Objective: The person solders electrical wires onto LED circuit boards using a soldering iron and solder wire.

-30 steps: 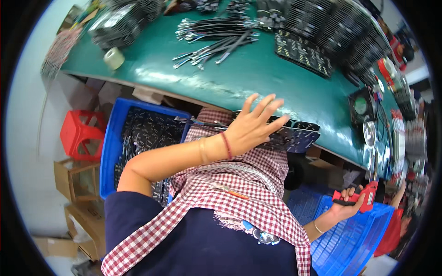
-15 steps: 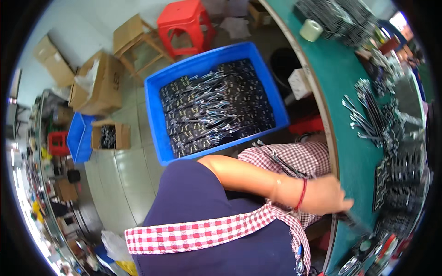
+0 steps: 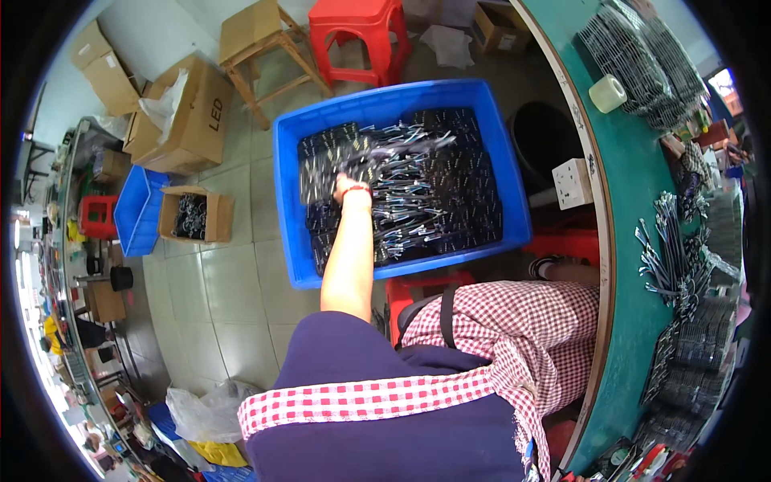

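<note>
My left hand (image 3: 344, 188), with a red cord on its wrist, reaches over the left part of a blue plastic bin (image 3: 283, 229). Its fingers are closed on the near edge of a flat black panel with wire leads (image 3: 323, 170), smeared by motion. The panel's pale leads stretch right over the middle of the bin. Beneath lie rows of similar black panels (image 3: 462, 185), their wire ends (image 3: 401, 201) meeting down the middle. My right hand is out of view.
On the right, a green-topped table (image 3: 618, 337) bears bundled cables (image 3: 666, 249), stacked black panels (image 3: 699, 345) and a pale roll (image 3: 608, 94). A red stool (image 3: 357, 16), wooden stool (image 3: 257, 36) and cardboard boxes (image 3: 193, 120) stand beyond the bin. Plastic bags (image 3: 213, 414) lie lower left.
My left hand has swung from the table edge on the right, across my lap, to above the bin. The leads that lay over my lap are gone from there. The view has shifted.
</note>
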Action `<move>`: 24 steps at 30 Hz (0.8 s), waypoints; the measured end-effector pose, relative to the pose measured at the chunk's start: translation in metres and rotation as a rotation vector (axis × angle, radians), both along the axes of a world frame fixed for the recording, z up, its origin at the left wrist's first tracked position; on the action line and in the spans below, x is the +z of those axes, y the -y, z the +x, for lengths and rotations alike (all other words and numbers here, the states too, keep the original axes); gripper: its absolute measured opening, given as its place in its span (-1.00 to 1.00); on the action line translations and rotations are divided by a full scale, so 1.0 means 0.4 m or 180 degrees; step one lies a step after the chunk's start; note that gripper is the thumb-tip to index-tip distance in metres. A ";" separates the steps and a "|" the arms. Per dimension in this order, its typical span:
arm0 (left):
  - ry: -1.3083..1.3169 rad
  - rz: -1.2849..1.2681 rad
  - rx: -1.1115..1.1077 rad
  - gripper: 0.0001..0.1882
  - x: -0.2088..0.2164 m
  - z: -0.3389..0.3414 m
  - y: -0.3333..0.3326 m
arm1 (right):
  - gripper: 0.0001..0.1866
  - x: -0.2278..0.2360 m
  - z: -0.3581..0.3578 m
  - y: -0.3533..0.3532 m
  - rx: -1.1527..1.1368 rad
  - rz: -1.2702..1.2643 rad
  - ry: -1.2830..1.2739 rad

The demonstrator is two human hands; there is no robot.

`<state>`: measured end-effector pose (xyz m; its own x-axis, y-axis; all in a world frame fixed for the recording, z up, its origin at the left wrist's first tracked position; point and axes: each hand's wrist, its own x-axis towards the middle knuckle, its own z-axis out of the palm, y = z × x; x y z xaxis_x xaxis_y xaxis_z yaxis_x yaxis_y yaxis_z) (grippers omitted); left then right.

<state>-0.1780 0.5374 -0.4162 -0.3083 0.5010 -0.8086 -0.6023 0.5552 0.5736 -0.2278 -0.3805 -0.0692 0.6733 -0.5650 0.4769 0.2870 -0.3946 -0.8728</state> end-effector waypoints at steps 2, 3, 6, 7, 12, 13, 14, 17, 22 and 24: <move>0.0080 -0.0474 0.0560 -0.50 -0.117 -0.025 -0.023 | -0.32 0.008 0.003 -0.046 -0.0041 -0.0017 -0.0024; -0.0091 -0.0718 0.0516 -0.58 -0.147 -0.040 -0.043 | -0.33 0.019 0.006 -0.067 -0.0053 -0.0038 -0.0044; 0.0359 -0.0064 0.0190 -0.63 -0.310 -0.099 -0.110 | -0.34 0.035 0.021 -0.110 -0.0047 0.0023 -0.0120; 0.0787 -0.0307 0.0002 -0.48 -0.333 -0.111 -0.112 | -0.35 0.047 0.029 -0.129 -0.0041 0.0021 -0.0151; -0.0097 -0.0881 -0.1434 -0.44 -0.384 -0.105 -0.081 | -0.38 0.081 0.046 -0.208 -0.0102 -0.0011 -0.0238; 0.0050 -0.0907 -0.1412 -0.43 -0.370 -0.077 -0.060 | -0.38 0.086 0.031 -0.226 -0.0157 -0.0033 -0.0231; 0.0175 -0.0918 -0.1360 -0.41 -0.365 -0.066 -0.050 | -0.39 0.088 0.026 -0.241 -0.0186 -0.0036 -0.0245; -0.0161 -0.0285 -0.1571 -0.40 -0.437 -0.198 -0.122 | -0.41 0.087 0.063 -0.256 -0.0128 0.0127 -0.0420; -0.0453 -0.0637 -0.1413 -0.33 -0.342 -0.054 -0.053 | -0.44 0.126 0.007 -0.329 -0.0334 0.0077 -0.0407; -0.0357 -0.0391 -0.0808 -0.33 -0.404 -0.188 -0.106 | -0.45 0.106 0.082 -0.307 -0.0163 0.0309 -0.0576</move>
<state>-0.2532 0.5797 -0.5777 -0.2766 0.4741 -0.8359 -0.3719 0.7492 0.5480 -0.1952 -0.2578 -0.0270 0.7123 -0.6381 0.2924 0.1039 -0.3161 -0.9430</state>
